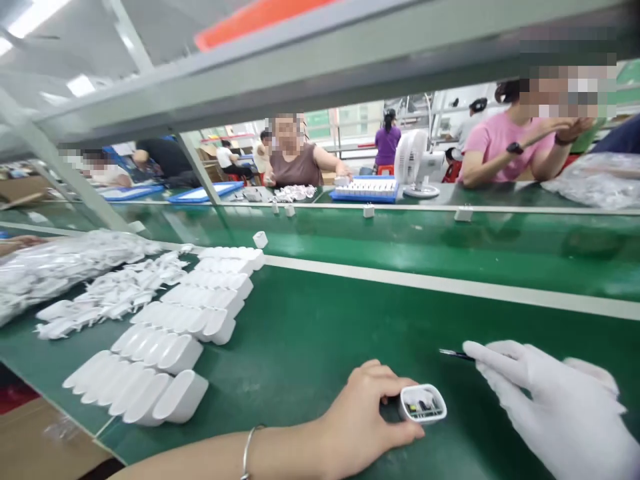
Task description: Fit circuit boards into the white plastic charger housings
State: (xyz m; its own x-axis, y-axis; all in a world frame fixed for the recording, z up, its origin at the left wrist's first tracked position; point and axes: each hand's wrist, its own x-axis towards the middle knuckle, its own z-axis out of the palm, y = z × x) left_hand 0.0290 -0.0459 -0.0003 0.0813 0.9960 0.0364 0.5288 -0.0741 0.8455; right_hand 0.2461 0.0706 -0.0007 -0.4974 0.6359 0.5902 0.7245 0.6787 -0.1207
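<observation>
My left hand [363,417], bare with a bracelet at the wrist, grips a small white charger housing [423,404] lying on the green table [320,340]; its open end shows small parts inside. My right hand [550,400], in a white glove, holds thin dark tweezers [456,354] whose tip points left, just above and right of the housing.
Rows of white housings [170,347] lie at the left, with a heap of white plug parts [110,297] and a plastic bag [50,267] behind. A green conveyor belt [425,233] carries single housings. Other people sit across it by blue trays [365,190] and a fan [415,163].
</observation>
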